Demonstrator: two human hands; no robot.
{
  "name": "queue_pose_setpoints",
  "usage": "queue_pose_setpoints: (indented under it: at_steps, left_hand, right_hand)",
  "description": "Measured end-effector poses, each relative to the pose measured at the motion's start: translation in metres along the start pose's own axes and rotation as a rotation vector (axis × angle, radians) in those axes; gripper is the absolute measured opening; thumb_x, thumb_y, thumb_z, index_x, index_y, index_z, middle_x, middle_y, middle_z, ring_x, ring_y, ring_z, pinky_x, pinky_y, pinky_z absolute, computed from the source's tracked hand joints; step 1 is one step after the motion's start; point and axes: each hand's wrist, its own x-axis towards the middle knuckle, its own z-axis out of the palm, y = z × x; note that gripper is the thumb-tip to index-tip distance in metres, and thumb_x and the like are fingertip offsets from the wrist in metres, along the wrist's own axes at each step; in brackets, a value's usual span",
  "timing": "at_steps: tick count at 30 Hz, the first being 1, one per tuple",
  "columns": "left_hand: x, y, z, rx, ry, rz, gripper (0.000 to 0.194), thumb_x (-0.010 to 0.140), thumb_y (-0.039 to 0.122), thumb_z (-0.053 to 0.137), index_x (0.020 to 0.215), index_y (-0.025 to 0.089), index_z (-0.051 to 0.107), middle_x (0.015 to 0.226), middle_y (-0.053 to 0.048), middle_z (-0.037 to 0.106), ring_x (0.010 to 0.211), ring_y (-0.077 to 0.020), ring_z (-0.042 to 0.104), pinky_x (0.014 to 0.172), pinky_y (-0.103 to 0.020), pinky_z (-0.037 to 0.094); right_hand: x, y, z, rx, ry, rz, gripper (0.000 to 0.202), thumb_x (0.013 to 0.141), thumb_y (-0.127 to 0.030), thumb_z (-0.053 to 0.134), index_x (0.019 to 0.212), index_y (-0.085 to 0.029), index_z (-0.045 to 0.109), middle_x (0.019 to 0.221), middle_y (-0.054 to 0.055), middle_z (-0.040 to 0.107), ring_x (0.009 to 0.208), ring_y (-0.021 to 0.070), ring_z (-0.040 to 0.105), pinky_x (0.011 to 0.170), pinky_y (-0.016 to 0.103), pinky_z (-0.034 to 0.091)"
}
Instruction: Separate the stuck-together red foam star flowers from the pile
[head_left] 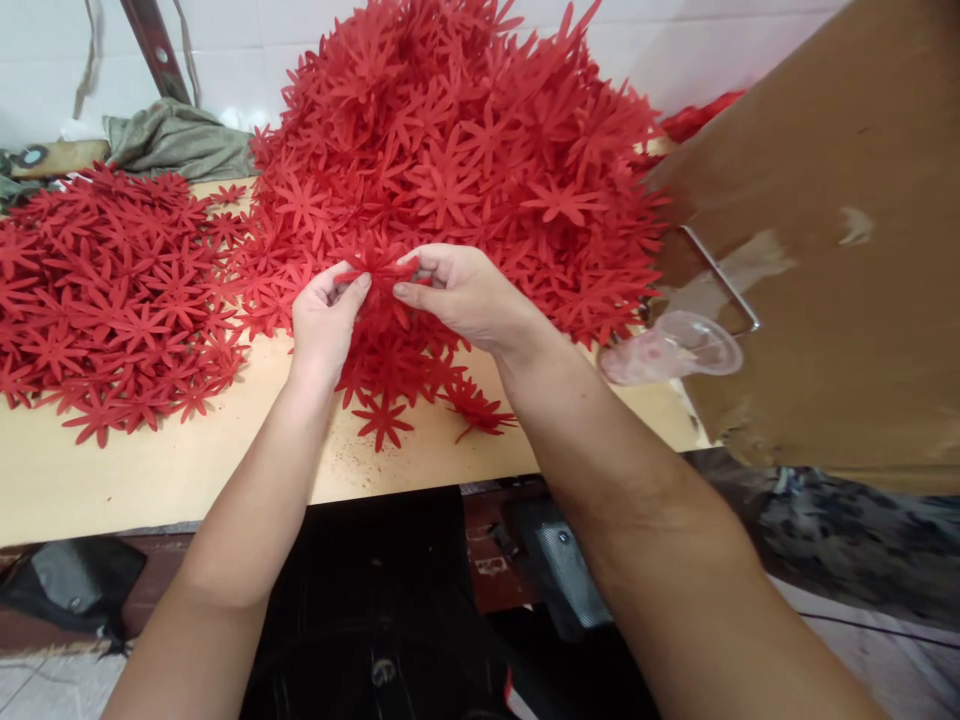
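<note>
Between my two hands is a red fabric flower piece with narrow petals, held up in front of a big heap of the same. My left hand pinches its left petals between thumb and fingers. On the other side, my right hand pinches petals at the right. Behind and around them rises the large heap of red flower pieces. Below the hands, a single red flower piece lies flat near the table's front edge, with a small bunch of petals to its right.
A second, lower pile of red flower pieces covers the left of the table. At the right stand a clear plastic cup lying on its side and a large cardboard box. Grey-green cloth lies against the wall.
</note>
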Motion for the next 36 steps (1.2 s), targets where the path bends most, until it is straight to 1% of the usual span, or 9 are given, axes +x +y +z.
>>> queue_pose_setpoints:
  at_steps: [4, 9, 13, 16, 23, 25, 29, 32, 36]
  left_hand:
    - [-0.002, 0.001, 0.002, 0.025, 0.068, 0.043, 0.012, 0.071, 0.021, 0.073, 0.08, 0.017, 0.066, 0.072, 0.002, 0.068, 0.073, -0.0103, 0.064, 0.073, -0.023, 0.05]
    - [0.001, 0.001, -0.003, -0.008, 0.155, 0.058, 0.009, 0.077, 0.019, 0.067, 0.075, 0.017, 0.059, 0.067, 0.004, 0.061, 0.068, -0.0083, 0.06, 0.07, -0.021, 0.048]
    - [0.008, 0.0, -0.012, -0.036, 0.213, 0.047, 0.011, 0.079, 0.024, 0.064, 0.08, 0.02, 0.054, 0.067, 0.005, 0.056, 0.063, -0.0075, 0.057, 0.063, -0.02, 0.046]
    - [0.01, 0.001, -0.012, -0.044, 0.224, 0.012, 0.011, 0.079, 0.02, 0.062, 0.082, 0.021, 0.052, 0.068, 0.005, 0.056, 0.06, -0.0066, 0.056, 0.062, -0.02, 0.047]
    - [0.0, 0.008, 0.001, -0.03, 0.153, -0.034, 0.014, 0.078, 0.006, 0.047, 0.074, 0.02, 0.048, 0.056, 0.007, 0.048, 0.046, -0.0043, 0.043, 0.048, -0.016, 0.036]
    - [-0.002, 0.008, 0.003, -0.057, 0.103, -0.087, 0.013, 0.08, 0.01, 0.046, 0.072, 0.02, 0.046, 0.053, 0.007, 0.043, 0.044, -0.0043, 0.039, 0.045, -0.016, 0.033]
    - [-0.007, 0.01, 0.006, -0.092, -0.017, -0.17, 0.021, 0.084, 0.028, 0.055, 0.067, 0.02, 0.046, 0.05, 0.007, 0.035, 0.041, -0.0045, 0.034, 0.042, -0.018, 0.028]
    - [-0.011, 0.013, 0.009, -0.04, -0.068, -0.174, 0.022, 0.08, 0.031, 0.064, 0.068, 0.018, 0.05, 0.053, 0.007, 0.04, 0.042, -0.0029, 0.034, 0.042, -0.018, 0.026]
    - [-0.011, 0.014, 0.009, -0.003, -0.068, -0.167, 0.013, 0.071, 0.016, 0.072, 0.07, 0.017, 0.059, 0.06, 0.006, 0.055, 0.052, -0.0031, 0.047, 0.054, -0.017, 0.039]
  right_hand:
    - [0.004, 0.001, 0.004, -0.037, 0.086, 0.021, 0.011, 0.074, -0.012, 0.067, 0.07, -0.017, 0.058, 0.063, -0.004, 0.053, 0.053, 0.0046, 0.042, 0.051, 0.021, 0.036]
    - [0.005, 0.004, 0.005, 0.042, 0.109, 0.051, 0.019, 0.081, -0.022, 0.063, 0.064, -0.018, 0.053, 0.061, -0.003, 0.051, 0.053, 0.0049, 0.044, 0.051, 0.021, 0.038]
    - [0.006, 0.01, -0.001, 0.113, 0.182, 0.055, 0.019, 0.072, -0.027, 0.072, 0.071, -0.019, 0.055, 0.064, -0.004, 0.054, 0.055, 0.005, 0.047, 0.052, 0.02, 0.041]
    - [0.005, 0.01, -0.005, 0.105, 0.207, 0.053, 0.023, 0.068, -0.032, 0.075, 0.072, -0.018, 0.057, 0.065, -0.003, 0.054, 0.055, 0.0053, 0.047, 0.051, 0.021, 0.042]
    - [0.008, 0.012, -0.003, -0.121, 0.257, -0.018, 0.022, 0.076, -0.027, 0.068, 0.065, -0.019, 0.051, 0.055, -0.004, 0.044, 0.052, 0.0058, 0.04, 0.051, 0.023, 0.036]
    - [0.01, 0.014, -0.002, -0.201, 0.284, -0.048, 0.024, 0.077, -0.025, 0.066, 0.062, -0.019, 0.048, 0.054, -0.005, 0.04, 0.053, 0.0062, 0.038, 0.052, 0.024, 0.036]
    - [0.01, 0.013, 0.0, -0.29, 0.331, -0.09, 0.025, 0.078, -0.024, 0.064, 0.061, -0.02, 0.047, 0.059, -0.002, 0.043, 0.062, 0.0098, 0.045, 0.06, 0.027, 0.04]
    - [0.009, 0.01, 0.0, -0.321, 0.332, -0.135, 0.027, 0.077, -0.029, 0.066, 0.061, -0.02, 0.046, 0.059, -0.002, 0.042, 0.069, 0.0117, 0.048, 0.062, 0.028, 0.042]
    - [0.007, 0.005, 0.002, -0.319, 0.281, -0.142, 0.029, 0.077, -0.035, 0.067, 0.062, -0.02, 0.047, 0.06, -0.002, 0.043, 0.071, 0.0117, 0.05, 0.063, 0.027, 0.044]
